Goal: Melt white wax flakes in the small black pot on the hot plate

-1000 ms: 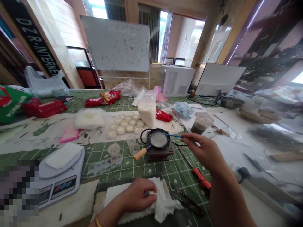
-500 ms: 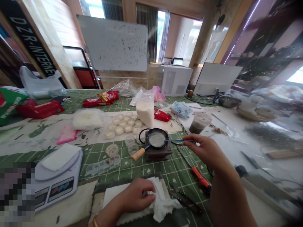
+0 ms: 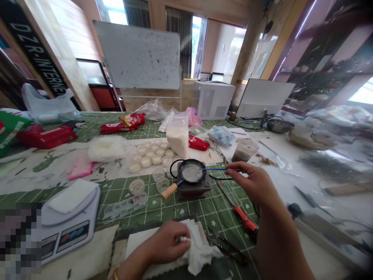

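Pinched between the fingertips of my right hand [image 3: 252, 182] is a thin blue stick [image 3: 214, 169]. Its tip reaches into a small black frying pan [image 3: 169, 191] with a wooden handle. Whitish, cloudy content [image 3: 191, 173] covers the pan's bottom. The pan rests on a small dark square hot plate [image 3: 194, 193]. Nearer to me, my left hand [image 3: 167, 241] is closed on a crumpled white tissue [image 3: 201, 254], over white sheets on the table. Something small and greyish shows inside its curled fingers, too hidden to name.
Behind the pan stand several small filled cups [image 3: 145, 160] and a bag of white granules [image 3: 177, 140]. A kitchen scale [image 3: 94, 206] and a pill-box-like case [image 3: 125, 206] lie left. A red-handled tool [image 3: 244, 219] and dark-handled pliers or scissors [image 3: 233, 251] lie right.
The blue stick's tip has moved slightly left in the pan, along with my right hand. My left hand stays on the tissue. The whole view has shifted a little.
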`<state>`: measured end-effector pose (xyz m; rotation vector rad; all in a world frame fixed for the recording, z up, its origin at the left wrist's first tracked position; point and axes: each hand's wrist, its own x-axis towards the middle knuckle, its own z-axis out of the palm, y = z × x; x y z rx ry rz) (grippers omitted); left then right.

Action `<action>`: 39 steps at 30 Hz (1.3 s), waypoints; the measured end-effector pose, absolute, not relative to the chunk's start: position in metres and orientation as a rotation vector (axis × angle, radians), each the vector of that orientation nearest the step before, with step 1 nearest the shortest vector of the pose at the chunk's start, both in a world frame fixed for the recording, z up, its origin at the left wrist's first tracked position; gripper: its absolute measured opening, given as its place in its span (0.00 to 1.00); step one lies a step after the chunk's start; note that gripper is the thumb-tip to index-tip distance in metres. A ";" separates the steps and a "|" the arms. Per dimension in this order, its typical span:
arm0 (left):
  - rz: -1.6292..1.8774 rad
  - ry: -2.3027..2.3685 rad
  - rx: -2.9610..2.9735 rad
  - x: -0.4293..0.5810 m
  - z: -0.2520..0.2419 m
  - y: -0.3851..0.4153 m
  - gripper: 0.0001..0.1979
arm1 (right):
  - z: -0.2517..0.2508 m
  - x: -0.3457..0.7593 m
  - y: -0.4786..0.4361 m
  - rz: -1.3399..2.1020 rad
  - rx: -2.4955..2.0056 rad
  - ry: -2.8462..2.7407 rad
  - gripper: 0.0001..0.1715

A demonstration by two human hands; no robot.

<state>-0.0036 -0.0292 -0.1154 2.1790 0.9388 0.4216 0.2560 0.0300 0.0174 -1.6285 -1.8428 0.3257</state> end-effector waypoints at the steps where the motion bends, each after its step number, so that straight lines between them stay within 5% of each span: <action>1: 0.420 0.942 2.177 -0.004 -0.115 -0.029 0.06 | 0.017 0.257 0.031 0.285 -1.647 -1.784 0.14; 39: 0.411 0.910 2.169 -0.003 -0.111 -0.029 0.07 | 0.016 0.234 0.021 -0.008 -1.410 -1.957 0.09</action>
